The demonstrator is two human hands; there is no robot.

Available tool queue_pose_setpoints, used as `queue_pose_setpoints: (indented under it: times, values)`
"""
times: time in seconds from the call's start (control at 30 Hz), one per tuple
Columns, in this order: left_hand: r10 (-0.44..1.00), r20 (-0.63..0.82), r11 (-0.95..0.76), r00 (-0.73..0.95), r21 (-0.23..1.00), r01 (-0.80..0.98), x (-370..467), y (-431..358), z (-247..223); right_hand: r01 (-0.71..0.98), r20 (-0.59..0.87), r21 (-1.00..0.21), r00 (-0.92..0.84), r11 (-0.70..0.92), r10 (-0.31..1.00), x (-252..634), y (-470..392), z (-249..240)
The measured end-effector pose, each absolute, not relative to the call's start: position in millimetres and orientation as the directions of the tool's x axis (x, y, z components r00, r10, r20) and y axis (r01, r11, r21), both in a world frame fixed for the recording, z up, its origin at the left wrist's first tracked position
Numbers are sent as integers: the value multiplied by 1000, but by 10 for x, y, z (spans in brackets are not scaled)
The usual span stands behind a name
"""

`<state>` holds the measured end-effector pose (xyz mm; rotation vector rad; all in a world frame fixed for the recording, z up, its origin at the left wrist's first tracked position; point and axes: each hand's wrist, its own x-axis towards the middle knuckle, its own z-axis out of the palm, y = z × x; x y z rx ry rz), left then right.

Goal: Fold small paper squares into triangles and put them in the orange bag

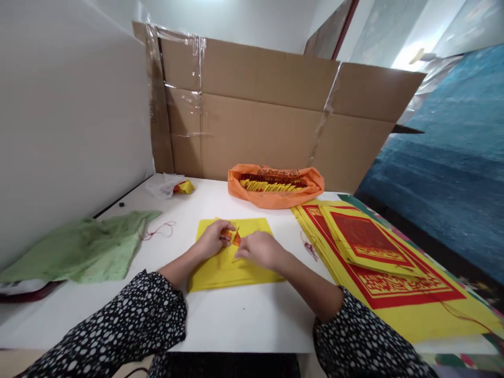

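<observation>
A small piece of folded yellow and orange-red paper [236, 238] stands between my two hands, over a stack of yellow paper sheets [232, 275]. My left hand [213, 240] pinches its left side between thumb and fingers. On the right, my right hand [260, 249] is closed with the fingertips pressed at the paper's near right edge; the hand itself hides part of that grip. The yellow stack lies flat on the white table [244, 320], its sheets slightly fanned at the front edge.
An orange bag [275, 199] filled with folded yellow papers sits behind the stack. Yellow sheets with red print [409, 299] are piled on the right. A green cloth [86, 247], red thread [159, 231] and a clear plastic bag [163, 185] lie left. Cardboard [260, 126] stands behind.
</observation>
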<state>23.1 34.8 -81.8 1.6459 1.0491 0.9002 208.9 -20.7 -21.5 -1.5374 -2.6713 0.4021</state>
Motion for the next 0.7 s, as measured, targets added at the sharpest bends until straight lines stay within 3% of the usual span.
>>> queue_pose_setpoints:
  times: [0.07, 0.13, 0.23, 0.33, 0.43, 0.53, 0.63, 0.7]
  values:
    - [920, 127, -218, 369, 952, 214, 221, 352, -846, 829, 69, -399, -399, 392, 914, 2071, -13, -332]
    - [909, 176, -266, 378, 943, 201, 198, 344, -878, 742, 128, -578, -328, 339, 936, 2028, 159, -498]
    - [884, 301, -411, 358, 866, 285, 156, 314, -909, 579, 97, -793, -191, 191, 977, 1932, 319, -684]
    - [870, 407, -493, 278, 736, 464, 122, 279, -906, 398, 22, -915, -116, 67, 993, 1831, 342, -723]
    - [883, 443, -459, 155, 743, 488, 114, 259, -869, 120, -33, -993, -126, -17, 992, 1760, 312, -689]
    - [909, 392, -416, 139, 869, 268, 127, 246, -802, -138, 50, -990, -129, 32, 990, 1722, 320, -647]
    - [912, 343, -375, 226, 919, 121, 128, 233, -729, -235, 200, -958, -132, 166, 971, 1715, 343, -575]
    - [880, 387, -447, 273, 870, 208, 108, 230, -691, -218, 283, -943, -135, 250, 950, 1743, 309, -496]
